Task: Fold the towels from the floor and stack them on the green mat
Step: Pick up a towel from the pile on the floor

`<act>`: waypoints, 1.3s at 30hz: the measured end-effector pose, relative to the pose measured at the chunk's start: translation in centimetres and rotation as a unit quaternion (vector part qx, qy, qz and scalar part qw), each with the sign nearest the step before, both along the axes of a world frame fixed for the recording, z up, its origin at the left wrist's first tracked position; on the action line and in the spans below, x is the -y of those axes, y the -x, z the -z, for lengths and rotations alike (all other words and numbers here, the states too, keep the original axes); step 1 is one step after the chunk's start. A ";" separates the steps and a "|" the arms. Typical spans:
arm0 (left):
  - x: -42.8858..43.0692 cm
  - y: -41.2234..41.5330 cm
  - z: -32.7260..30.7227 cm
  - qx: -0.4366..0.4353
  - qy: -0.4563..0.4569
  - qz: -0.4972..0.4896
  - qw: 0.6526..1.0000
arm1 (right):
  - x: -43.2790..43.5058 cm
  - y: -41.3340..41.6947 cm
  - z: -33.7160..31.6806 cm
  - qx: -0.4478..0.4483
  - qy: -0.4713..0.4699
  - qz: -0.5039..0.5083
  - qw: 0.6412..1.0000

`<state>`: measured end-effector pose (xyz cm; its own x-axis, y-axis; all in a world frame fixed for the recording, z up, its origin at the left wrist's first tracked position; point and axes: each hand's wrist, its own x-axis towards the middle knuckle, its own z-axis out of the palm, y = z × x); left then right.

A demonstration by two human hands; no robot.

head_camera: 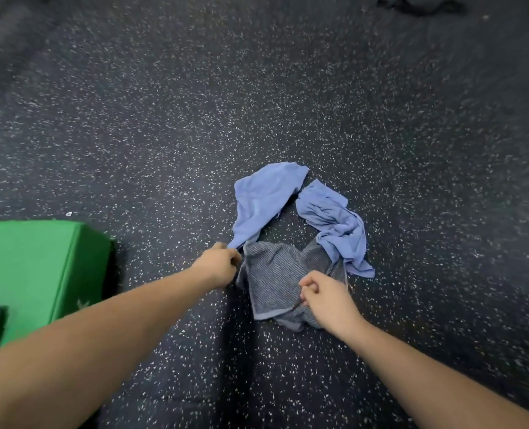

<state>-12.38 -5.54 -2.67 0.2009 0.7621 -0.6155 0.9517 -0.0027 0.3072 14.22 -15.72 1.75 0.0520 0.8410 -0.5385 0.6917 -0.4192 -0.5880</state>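
Towels lie in a loose ring on a dark rubber floor (164,119) flecked with white. The grey towel (272,274) is nearest the person, its banded edge running away from them. The left blue towel (263,199) stretches from near-left to far-right, and the right blue towel (334,224) from far-left to near-right over the grey one. The left hand (220,267) is fisted on the grey towel's far-left corner, and the right hand (325,295) pinches its middle fold. The green mat (34,261), a thick block, sits well apart to the left.
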 end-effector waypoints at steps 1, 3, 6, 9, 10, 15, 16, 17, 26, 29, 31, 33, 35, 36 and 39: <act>-0.5 -0.4 1.1 -0.005 0.006 -0.011 1.000 | 0.0 -0.3 0.8 -0.003 -0.002 0.010 1.000; -1.3 -0.9 3.1 -0.019 0.017 -0.034 0.999 | -0.2 -0.6 2.3 -0.011 -0.001 0.023 1.000; -1.6 -1.0 5.4 -0.051 0.026 -0.042 0.997 | -0.3 -0.7 3.9 -0.009 -0.001 0.020 1.000; -1.5 -1.0 6.3 -0.032 -0.025 -0.070 0.997 | -0.7 -0.7 5.0 -0.016 -0.003 0.022 1.000; -1.5 -1.0 6.3 -0.017 -0.045 -0.086 0.995 | -0.8 -0.6 5.2 -0.019 -0.003 0.023 1.000; -1.4 -0.9 4.6 0.039 -0.114 -0.165 0.979 | -1.5 0.0 5.6 -0.031 -0.009 0.033 0.999; -1.4 -0.9 4.0 0.055 -0.127 -0.175 0.975 | -1.6 0.2 5.7 -0.032 -0.013 0.033 0.999; -1.5 -0.8 3.2 0.071 -0.141 -0.181 0.971 | -1.8 0.5 5.5 -0.033 -0.019 0.031 0.999; -1.8 -2.1 -8.8 0.240 -0.189 -0.169 0.937 | -5.8 4.6 -2.3 -0.044 -0.124 -0.017 0.991; -1.1 -2.0 -13.6 0.282 -0.180 -0.192 0.923 | -7.5 5.7 -6.6 -0.038 -0.179 -0.030 0.983; -0.5 -1.7 -16.7 0.298 -0.180 -0.207 0.914 | -8.3 6.4 -9.8 -0.046 -0.210 -0.033 0.976; 0.1 -1.2 -19.7 0.327 -0.174 -0.225 0.901 | -8.5 7.4 -12.9 -0.056 -0.233 -0.041 0.970; 0.7 -0.5 -22.5 0.363 -0.165 -0.229 0.888 | -8.4 8.3 -15.8 -0.062 -0.257 -0.042 0.963; 1.2 -0.1 -24.1 0.379 -0.160 -0.226 0.883 | -8.3 8.8 -17.1 -0.059 -0.270 -0.044 0.960; 3.0 0.8 -28.8 0.436 -0.130 -0.208 0.866 | -7.4 9.6 -21.1 -0.057 -0.290 -0.046 0.954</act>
<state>-13.15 -8.51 26.14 0.1769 0.9705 -0.1641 0.2925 0.1074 0.9502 4.63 -8.31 22.84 -0.0665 0.9976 0.0211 0.6278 0.0583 -0.7762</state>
